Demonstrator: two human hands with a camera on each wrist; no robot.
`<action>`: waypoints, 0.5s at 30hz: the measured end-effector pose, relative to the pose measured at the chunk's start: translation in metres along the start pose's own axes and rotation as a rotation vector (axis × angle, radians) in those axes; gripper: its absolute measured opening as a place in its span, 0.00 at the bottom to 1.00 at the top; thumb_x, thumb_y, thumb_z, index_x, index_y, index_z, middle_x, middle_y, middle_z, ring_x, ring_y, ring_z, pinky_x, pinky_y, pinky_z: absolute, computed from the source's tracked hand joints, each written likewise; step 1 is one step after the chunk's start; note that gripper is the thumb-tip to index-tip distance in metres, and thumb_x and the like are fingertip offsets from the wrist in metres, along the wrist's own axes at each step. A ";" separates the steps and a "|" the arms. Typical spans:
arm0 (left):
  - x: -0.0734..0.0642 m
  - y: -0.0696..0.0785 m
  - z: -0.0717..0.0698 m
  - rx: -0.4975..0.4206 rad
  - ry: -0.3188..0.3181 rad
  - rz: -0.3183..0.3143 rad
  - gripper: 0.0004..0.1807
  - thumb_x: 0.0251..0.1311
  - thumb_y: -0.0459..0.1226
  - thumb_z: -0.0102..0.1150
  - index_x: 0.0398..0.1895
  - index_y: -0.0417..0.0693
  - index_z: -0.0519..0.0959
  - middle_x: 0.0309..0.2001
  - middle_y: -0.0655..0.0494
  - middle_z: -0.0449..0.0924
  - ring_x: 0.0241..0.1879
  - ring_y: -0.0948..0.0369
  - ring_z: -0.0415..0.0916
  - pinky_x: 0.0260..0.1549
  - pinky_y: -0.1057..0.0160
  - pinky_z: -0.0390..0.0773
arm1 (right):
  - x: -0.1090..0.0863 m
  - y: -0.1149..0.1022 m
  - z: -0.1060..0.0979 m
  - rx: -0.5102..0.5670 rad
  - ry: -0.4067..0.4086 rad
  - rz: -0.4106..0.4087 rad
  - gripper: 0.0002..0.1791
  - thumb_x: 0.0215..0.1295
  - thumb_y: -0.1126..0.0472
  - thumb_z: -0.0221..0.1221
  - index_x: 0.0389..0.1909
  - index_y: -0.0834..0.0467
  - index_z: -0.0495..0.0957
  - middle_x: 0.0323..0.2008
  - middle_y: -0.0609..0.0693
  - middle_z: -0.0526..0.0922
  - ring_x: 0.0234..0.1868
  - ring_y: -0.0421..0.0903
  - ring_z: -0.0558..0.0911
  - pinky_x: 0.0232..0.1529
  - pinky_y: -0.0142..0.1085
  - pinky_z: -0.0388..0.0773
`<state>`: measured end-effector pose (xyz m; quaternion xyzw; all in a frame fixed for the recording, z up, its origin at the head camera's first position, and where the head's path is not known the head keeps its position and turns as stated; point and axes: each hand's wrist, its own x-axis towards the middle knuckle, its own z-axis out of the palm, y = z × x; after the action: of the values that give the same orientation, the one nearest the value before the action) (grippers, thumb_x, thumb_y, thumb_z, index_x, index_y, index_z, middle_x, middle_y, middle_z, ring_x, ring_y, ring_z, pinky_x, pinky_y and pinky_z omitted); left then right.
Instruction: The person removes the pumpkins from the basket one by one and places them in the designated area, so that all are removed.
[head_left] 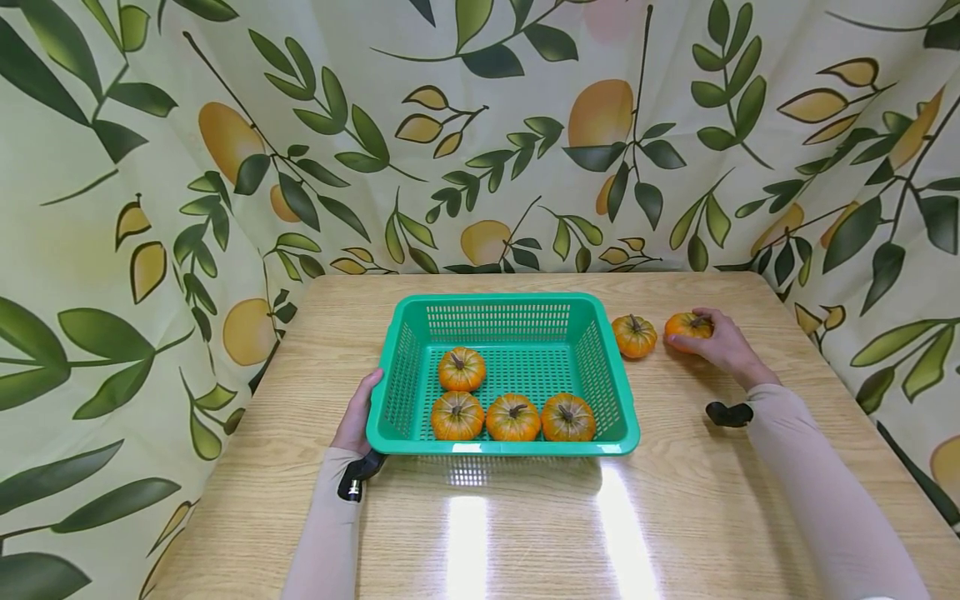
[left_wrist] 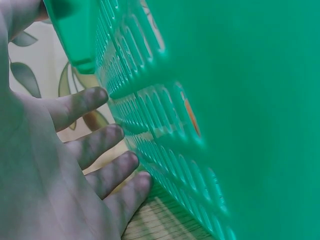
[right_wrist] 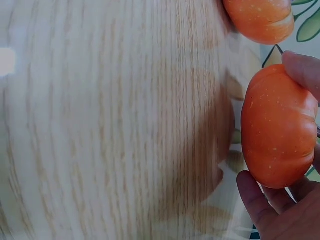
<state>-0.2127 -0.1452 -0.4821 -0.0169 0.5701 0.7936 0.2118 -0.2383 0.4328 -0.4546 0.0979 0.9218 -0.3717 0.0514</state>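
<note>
A small orange pumpkin (head_left: 686, 327) with a brown stem is in my right hand (head_left: 722, 343), at the right of the table. In the right wrist view the thumb and fingers pinch this pumpkin (right_wrist: 277, 127) from opposite sides, and its shadow falls on the wood beside it. My left hand (head_left: 358, 414) is at the left side of a green plastic basket (head_left: 502, 447). The left wrist view shows its spread, nearly straight fingers (left_wrist: 107, 172) with their tips against the slotted outer wall (left_wrist: 165, 145). Several pumpkins (head_left: 513, 417) sit inside the basket, mostly along its near side.
Another pumpkin (head_left: 634, 336) stands on the wooden table (head_left: 540, 525) between the basket's right side and my right hand. A leaf-and-fruit patterned cloth (head_left: 495, 150) hangs behind the table and along both sides. Bright light reflections lie on the near tabletop.
</note>
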 end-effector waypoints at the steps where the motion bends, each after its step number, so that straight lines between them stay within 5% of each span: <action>1: 0.000 0.000 0.000 -0.002 0.001 -0.001 0.36 0.72 0.61 0.35 0.76 0.54 0.58 0.60 0.54 0.74 0.56 0.59 0.75 0.56 0.59 0.76 | 0.000 0.000 0.000 0.000 -0.002 0.001 0.54 0.68 0.40 0.61 0.77 0.70 0.45 0.72 0.80 0.46 0.71 0.75 0.52 0.72 0.70 0.50; 15: 0.001 0.000 -0.001 0.001 0.001 -0.001 0.36 0.72 0.61 0.36 0.76 0.54 0.58 0.61 0.54 0.73 0.56 0.59 0.74 0.57 0.59 0.76 | 0.003 0.004 0.001 0.031 -0.046 0.017 0.55 0.69 0.41 0.61 0.78 0.70 0.41 0.73 0.79 0.46 0.71 0.74 0.52 0.73 0.69 0.49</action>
<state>-0.2134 -0.1458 -0.4827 -0.0173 0.5706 0.7932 0.2121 -0.2401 0.4347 -0.4584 0.0982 0.9135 -0.3877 0.0742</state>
